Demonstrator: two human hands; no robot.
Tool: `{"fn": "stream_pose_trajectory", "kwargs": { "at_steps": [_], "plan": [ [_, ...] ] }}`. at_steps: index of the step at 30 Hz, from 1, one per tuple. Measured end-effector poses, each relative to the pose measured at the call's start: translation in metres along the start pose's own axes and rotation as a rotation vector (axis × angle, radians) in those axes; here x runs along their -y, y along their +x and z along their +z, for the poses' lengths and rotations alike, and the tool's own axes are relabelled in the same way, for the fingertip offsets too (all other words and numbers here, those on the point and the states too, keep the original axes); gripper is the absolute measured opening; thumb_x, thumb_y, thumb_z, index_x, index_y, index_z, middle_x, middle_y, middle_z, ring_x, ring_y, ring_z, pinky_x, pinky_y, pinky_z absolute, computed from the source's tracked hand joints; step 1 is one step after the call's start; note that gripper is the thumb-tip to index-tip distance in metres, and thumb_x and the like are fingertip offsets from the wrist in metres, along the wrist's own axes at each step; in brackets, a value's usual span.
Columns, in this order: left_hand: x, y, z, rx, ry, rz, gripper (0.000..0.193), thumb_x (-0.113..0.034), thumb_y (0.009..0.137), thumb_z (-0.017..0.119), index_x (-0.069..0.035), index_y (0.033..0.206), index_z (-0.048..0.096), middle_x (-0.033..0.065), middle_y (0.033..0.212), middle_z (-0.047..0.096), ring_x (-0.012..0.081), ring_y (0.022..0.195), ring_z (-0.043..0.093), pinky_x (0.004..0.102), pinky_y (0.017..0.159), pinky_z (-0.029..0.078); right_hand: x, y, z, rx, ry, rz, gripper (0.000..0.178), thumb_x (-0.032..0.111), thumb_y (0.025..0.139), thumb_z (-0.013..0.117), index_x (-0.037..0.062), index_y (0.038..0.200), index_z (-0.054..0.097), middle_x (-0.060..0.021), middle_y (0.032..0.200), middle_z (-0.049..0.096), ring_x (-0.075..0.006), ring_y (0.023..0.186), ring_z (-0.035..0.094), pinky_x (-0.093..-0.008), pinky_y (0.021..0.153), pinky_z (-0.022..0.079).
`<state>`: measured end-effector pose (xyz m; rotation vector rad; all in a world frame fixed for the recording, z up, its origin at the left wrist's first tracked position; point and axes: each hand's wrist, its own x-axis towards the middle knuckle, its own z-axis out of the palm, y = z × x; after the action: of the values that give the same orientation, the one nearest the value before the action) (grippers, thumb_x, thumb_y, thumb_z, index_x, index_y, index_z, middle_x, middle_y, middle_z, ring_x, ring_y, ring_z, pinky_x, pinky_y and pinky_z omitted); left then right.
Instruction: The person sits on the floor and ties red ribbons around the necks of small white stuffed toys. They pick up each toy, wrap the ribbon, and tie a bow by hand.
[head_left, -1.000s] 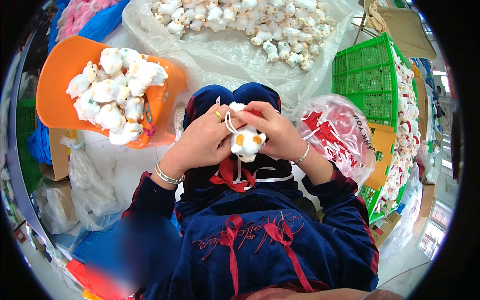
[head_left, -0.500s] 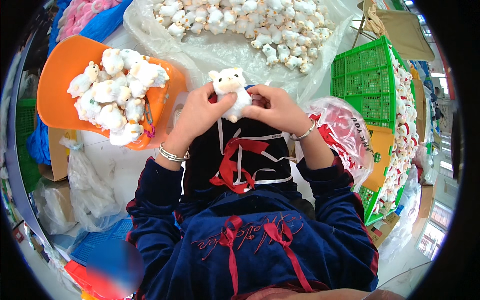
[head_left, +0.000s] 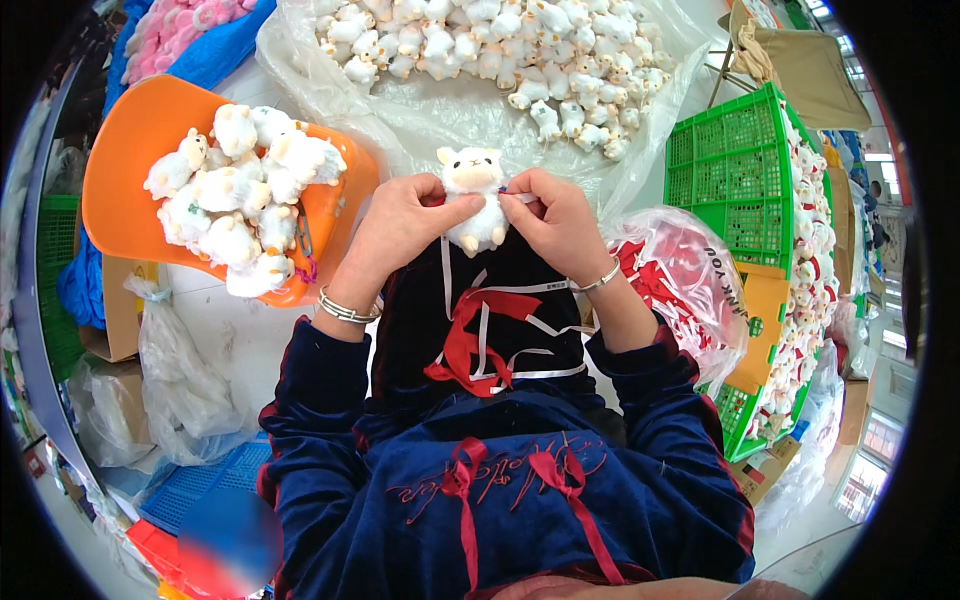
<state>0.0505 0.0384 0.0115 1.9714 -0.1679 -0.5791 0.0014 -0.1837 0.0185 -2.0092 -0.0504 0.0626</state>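
Observation:
Upright above my lap is a white plush animal (head_left: 474, 200) with dark eyes, a cream muzzle and small ears, its front toward me. My left hand (head_left: 412, 222) grips its side, thumb across the belly and fingers behind. At its other side my right hand (head_left: 552, 222) pinches thumb against forefinger on a thin white ribbon (head_left: 526, 198) by the neck; the rest of that strip is hidden. Bits of dark blue and red show beside the toy's neck. On the black cloth over my lap lie a red ribbon (head_left: 462, 345) and several narrow white strips (head_left: 550, 287).
Left, an orange chair (head_left: 125, 190) bears a heap of similar plush toys (head_left: 235, 190). Ahead, many more lie on clear plastic sheeting (head_left: 440, 105). At right are a plastic bag (head_left: 690, 290) of red ribbons and a green crate (head_left: 720, 180) beside more plush toys.
The plush toy has turned more upright and sits slightly lower. My right thumb has left its belly and now pinches at the neck's side. My left hand keeps its hold.

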Motion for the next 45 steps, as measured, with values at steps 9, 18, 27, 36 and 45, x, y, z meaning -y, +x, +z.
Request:
{"fn": "stream_pose_trajectory", "kwargs": {
  "at_steps": [9,18,27,36,45],
  "plan": [
    [0.002,0.005,-0.013,0.088,0.117,-0.053,0.053,-0.047,0.081,0.081,0.003,0.072,0.066,0.0048,0.065,0.061,0.0115,0.053,0.051,0.0315,0.051,0.043,0.008,0.003,0.012,-0.119,-0.149,-0.223,0.012,0.008,0.085,0.073,0.0005,0.086,0.065,-0.0099,0.071,0.063,-0.0204,0.058,0.062,-0.0328,0.054,0.047],
    [-0.003,0.001,-0.018,0.217,-0.221,0.057,0.032,-0.028,0.083,0.083,-0.001,0.08,0.066,-0.0044,0.068,0.058,0.0046,0.065,0.052,0.022,0.058,0.042,0.003,0.009,0.014,-0.227,-0.247,-0.414,0.011,0.004,0.082,0.072,0.0009,0.088,0.062,-0.0136,0.081,0.065,-0.032,0.071,0.066,-0.0403,0.063,0.051],
    [0.007,0.002,-0.003,0.092,-0.151,-0.021,0.033,-0.031,0.086,0.082,-0.001,0.08,0.068,-0.0044,0.071,0.062,0.0048,0.067,0.052,0.0242,0.06,0.044,-0.004,0.006,0.017,-0.269,-0.272,-0.298,0.011,0.006,0.083,0.072,0.0038,0.089,0.062,-0.0101,0.085,0.067,-0.0293,0.078,0.065,-0.0395,0.073,0.048],
    [0.016,0.009,-0.018,0.255,-0.407,0.191,0.015,-0.018,0.098,0.067,-0.003,0.098,0.069,-0.0057,0.085,0.064,0.0015,0.073,0.055,0.0191,0.063,0.044,-0.005,0.009,0.017,-0.245,-0.218,-0.37,0.014,0.004,0.082,0.071,0.0042,0.092,0.061,-0.011,0.089,0.065,-0.0312,0.081,0.063,-0.0399,0.075,0.048],
    [0.013,-0.007,0.017,-0.071,-0.433,0.25,0.014,-0.016,0.096,0.071,-0.002,0.098,0.07,-0.0035,0.084,0.063,0.0037,0.075,0.055,0.0203,0.068,0.046,-0.004,0.009,0.017,-0.211,-0.215,-0.348,0.014,0.004,0.082,0.07,0.0026,0.092,0.06,-0.0128,0.087,0.064,-0.033,0.08,0.064,-0.0403,0.072,0.05]
  ]
}}
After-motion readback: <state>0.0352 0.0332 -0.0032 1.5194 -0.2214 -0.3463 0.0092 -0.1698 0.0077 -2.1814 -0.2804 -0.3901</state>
